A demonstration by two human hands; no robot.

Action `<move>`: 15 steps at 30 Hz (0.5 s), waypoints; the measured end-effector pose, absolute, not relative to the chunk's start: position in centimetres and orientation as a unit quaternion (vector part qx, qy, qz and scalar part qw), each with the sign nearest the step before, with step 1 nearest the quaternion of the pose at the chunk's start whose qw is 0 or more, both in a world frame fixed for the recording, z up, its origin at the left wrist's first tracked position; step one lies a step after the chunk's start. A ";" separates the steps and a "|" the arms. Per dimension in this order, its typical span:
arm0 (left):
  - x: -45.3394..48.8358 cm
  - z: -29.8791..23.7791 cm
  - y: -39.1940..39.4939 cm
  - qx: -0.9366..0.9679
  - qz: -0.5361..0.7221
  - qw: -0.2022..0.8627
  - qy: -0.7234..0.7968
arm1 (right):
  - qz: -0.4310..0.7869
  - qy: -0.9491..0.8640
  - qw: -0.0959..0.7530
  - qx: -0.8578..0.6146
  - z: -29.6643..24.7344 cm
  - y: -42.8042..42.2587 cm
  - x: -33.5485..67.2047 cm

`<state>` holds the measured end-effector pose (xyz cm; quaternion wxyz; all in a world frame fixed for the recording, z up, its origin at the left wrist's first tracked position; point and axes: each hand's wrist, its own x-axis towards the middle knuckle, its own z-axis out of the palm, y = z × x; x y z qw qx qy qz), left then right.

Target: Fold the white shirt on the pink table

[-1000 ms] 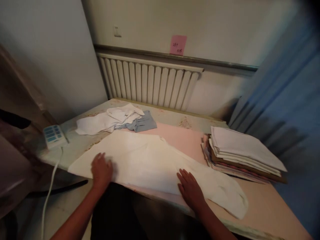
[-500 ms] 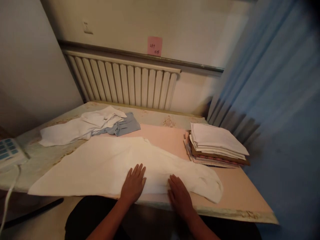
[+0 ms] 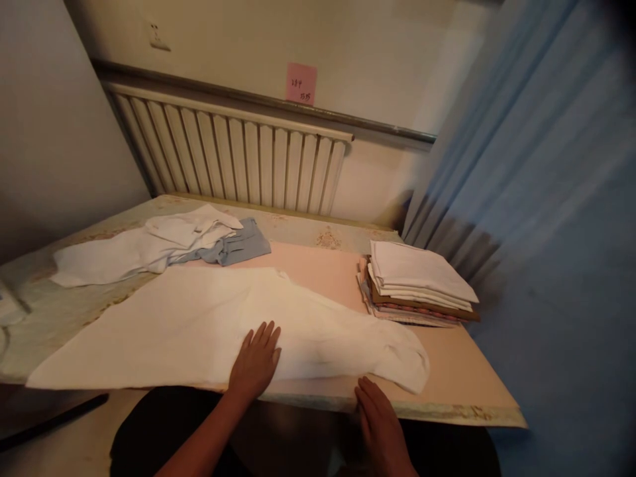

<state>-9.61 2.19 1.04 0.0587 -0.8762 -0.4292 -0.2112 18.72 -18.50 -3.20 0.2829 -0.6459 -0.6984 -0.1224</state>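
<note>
One white cloth (image 3: 189, 324) is spread flat along the near edge of the table (image 3: 477, 391). The left hand (image 3: 256, 361) is laid on it, fingers released and flat. The right hand (image 3: 380, 427) is held open at the table edge, off the cloth, grasping nothing.

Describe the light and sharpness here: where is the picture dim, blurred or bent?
Head view: dim, warm yellowish light, brightest on the white cloth under the left hand; the blue curtain is smeared; the top right corner goes dark; the radiator fins splay from wide-lens distortion; writing on the pink note is hardly legible.
</note>
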 end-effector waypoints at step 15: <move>-9.6 1.4 1.9 -0.878 -0.195 0.058 -0.433 | 0.040 -0.642 0.171 -0.746 1.5 -14.1 18.1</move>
